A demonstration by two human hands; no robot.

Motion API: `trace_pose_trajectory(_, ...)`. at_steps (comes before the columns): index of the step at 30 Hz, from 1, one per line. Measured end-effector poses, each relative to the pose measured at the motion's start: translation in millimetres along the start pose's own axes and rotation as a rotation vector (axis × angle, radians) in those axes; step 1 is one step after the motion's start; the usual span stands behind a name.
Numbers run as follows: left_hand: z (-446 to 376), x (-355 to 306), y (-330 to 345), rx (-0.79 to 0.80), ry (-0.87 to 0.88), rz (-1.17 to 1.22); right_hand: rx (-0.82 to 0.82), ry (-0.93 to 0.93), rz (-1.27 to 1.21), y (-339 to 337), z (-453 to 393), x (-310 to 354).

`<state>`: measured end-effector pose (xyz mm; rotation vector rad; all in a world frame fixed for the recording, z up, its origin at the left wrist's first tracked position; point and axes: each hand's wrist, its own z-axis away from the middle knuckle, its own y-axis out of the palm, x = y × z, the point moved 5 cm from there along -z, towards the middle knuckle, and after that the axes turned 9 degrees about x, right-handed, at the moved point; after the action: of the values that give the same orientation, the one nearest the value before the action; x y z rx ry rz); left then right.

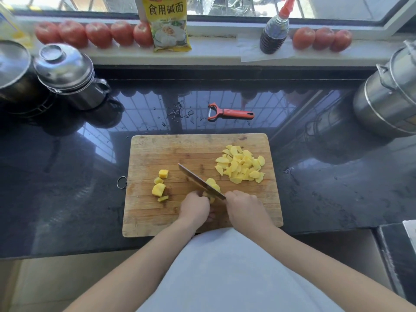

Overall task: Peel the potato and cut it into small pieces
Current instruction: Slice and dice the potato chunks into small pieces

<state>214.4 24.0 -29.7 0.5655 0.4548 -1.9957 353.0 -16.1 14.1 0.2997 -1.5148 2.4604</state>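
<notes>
The potato piece (211, 186) being cut lay near the front middle of the wooden cutting board (180, 152), peeled and yellow, with the blade of the knife (198, 179) set across it at a slant, tip pointing away and to the left. The left hand (195, 208) sat just behind the piece, its fingers curled round the near end of it. The right hand (244, 206) was closed round the knife's handle, which the hand hid from sight.

To the right on the board lay a heap of cut potato pieces (240, 164), well apart from the blade. To the left lay four bigger potato chunks (160, 186), not yet cut small, in a loose line near the board's left edge.

The board rested on a dark, glossy table (67, 176). Beyond the board's far edge lay a red peeler (229, 112), beside some drops of water (180, 112).

At the table's far left stood lidded steel pots (65, 75), and at the far right a stacked steel container (387, 97). On the window sill behind stood rows of tomatoes (96, 33), a yellow packet (167, 23) and a dark sauce bottle (273, 33).
</notes>
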Motion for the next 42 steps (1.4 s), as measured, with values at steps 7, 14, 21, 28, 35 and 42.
trace_pose_trajectory(7, -4.9, 5.1, -0.3, -0.007, -0.028, 0.002, -0.059, -0.019, 0.024, 1.3, 30.0, -14.6)
trace_pose_trajectory(14, -1.4, 2.1, 0.9, 0.013, 0.001, 0.009, -0.029, -0.031, 0.147, -6.3, 38.0, -11.7)
trace_pose_trajectory(21, -3.1, 2.4, -0.1, 0.032, -0.008, 0.006, 0.041, 0.035, 0.143, -5.2, 47.3, -19.3)
trace_pose_trajectory(28, -5.5, 0.6, 1.4, 0.028, -0.022, 0.017, 0.081, 0.033, 0.066, 1.9, -0.3, 9.5)
trace_pose_trajectory(35, -0.8, 3.2, -1.7, 0.042, -0.027, -0.019, 0.032, 0.054, -0.015, -2.7, 25.1, -14.1)
trace_pose_trajectory(42, -2.5, 0.7, -1.2, 0.054, -0.014, -0.034, 0.015, 0.015, 0.081, -0.2, 38.3, -17.0)
